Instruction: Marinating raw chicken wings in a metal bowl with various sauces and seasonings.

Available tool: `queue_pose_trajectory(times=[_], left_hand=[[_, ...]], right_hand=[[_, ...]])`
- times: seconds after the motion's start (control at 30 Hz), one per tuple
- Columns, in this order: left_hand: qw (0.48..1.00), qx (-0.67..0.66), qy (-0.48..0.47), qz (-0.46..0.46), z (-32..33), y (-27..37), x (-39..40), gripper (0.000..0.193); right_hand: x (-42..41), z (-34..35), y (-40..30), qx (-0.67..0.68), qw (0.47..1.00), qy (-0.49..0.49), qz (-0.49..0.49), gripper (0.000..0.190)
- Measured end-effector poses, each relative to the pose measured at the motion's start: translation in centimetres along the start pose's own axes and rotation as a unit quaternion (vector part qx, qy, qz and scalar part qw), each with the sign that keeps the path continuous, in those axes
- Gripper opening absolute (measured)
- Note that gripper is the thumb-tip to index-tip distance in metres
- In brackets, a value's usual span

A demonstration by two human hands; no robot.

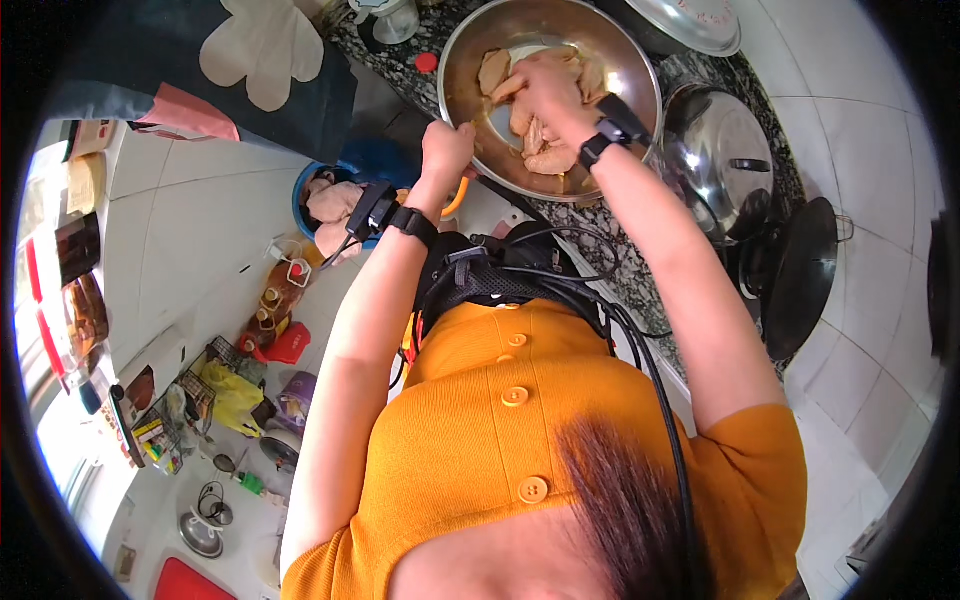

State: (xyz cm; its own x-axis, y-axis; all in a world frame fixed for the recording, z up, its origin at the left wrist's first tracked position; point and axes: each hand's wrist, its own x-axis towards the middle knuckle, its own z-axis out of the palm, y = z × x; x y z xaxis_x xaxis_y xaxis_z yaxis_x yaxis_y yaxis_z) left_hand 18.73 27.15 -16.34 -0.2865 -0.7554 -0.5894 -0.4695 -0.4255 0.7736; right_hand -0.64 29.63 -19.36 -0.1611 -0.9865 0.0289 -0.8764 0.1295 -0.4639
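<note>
A wide stainless steel bowl [469, 67] stands on the granite counter, holding raw chicken pieces [555, 159] that look like wings, coated in a yellowish liquid. My left hand [448, 150] is closed at the bowl's near left rim, with the thumb by the edge. Inside the bowl, my right hand [551, 97] reaches down among the chicken pieces and touches them. Its fingertips are partly hidden, so I cannot tell whether it grips a piece. Each wrist wears a black strap with a small cabled device.
A red cap [426, 62] and a clear jar [395, 24] sit left of the bowl. On the right are a lidded steel pot [720, 150] and a black pan [802, 277]. A blue bucket [304, 187] with pale raw meat stands lower left. Cables [615, 300] hang at my waist.
</note>
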Motion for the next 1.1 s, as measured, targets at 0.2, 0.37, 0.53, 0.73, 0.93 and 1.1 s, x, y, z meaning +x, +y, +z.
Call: queue_pose_trajectory(times=[0.2,0.37,0.53,0.73,0.93,1.1], left_hand=[[1.000,0.027,0.005,-0.013,-0.6,-0.2,0.0,0.032],[1.000,0.016,-0.004,0.000,-0.3,0.3,-0.1,0.032],[1.000,-0.002,-0.013,-0.022,-0.3,-0.5,0.2,0.032],[1.000,-0.005,-0.005,-0.011,-0.3,-0.3,-0.1,0.032],[1.000,0.007,-0.013,-0.005,-0.7,0.0,0.1,0.030],[0.998,-0.010,-0.021,-0.049,-0.6,0.3,0.2,0.029]], right_hand=[[-5.4,-5.4,-3.6,-0.056,0.975,-0.099,0.191,0.070],[-4.7,-2.5,-2.4,-0.033,0.989,-0.029,0.143,0.066],[0.0,-3.5,0.0,0.096,0.969,-0.010,0.228,0.074],[-6.1,-5.3,-3.7,-0.048,0.957,-0.190,0.213,0.100],[-3.8,-1.1,-2.3,0.125,0.972,-0.055,0.190,0.063],[1.1,-2.1,0.4,0.024,0.971,-0.018,0.236,0.058]])
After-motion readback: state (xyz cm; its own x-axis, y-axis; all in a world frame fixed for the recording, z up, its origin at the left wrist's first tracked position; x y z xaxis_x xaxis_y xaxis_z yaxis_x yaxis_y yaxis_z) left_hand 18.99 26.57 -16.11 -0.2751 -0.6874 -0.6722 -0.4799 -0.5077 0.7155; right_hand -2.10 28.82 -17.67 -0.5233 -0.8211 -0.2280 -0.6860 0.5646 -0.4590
